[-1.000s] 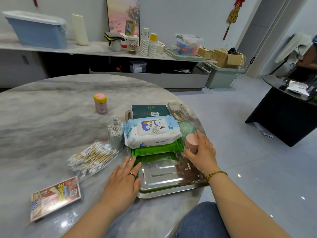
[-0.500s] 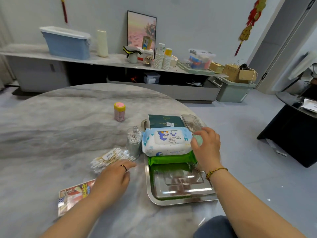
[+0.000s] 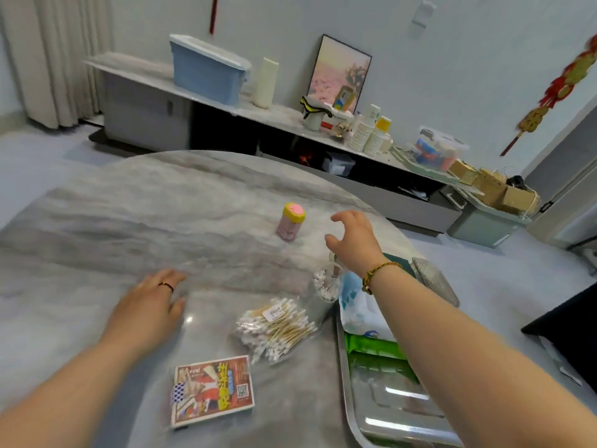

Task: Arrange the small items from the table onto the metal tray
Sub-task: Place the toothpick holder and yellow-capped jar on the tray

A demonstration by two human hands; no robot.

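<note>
The right hand (image 3: 353,242), fingers spread and empty, reaches toward the small pink yellow-capped jar (image 3: 289,221) standing on the marble bench (image 3: 129,221); next it must close around it and carry it to the metal tray (image 3: 347,383). The left hand (image 3: 145,305) lies flat, fingers spread.

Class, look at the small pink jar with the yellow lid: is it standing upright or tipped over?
Upright. The pink jar stands on its base on the table, lid uppermost, untouched; the open right hand reaches toward it.
</note>
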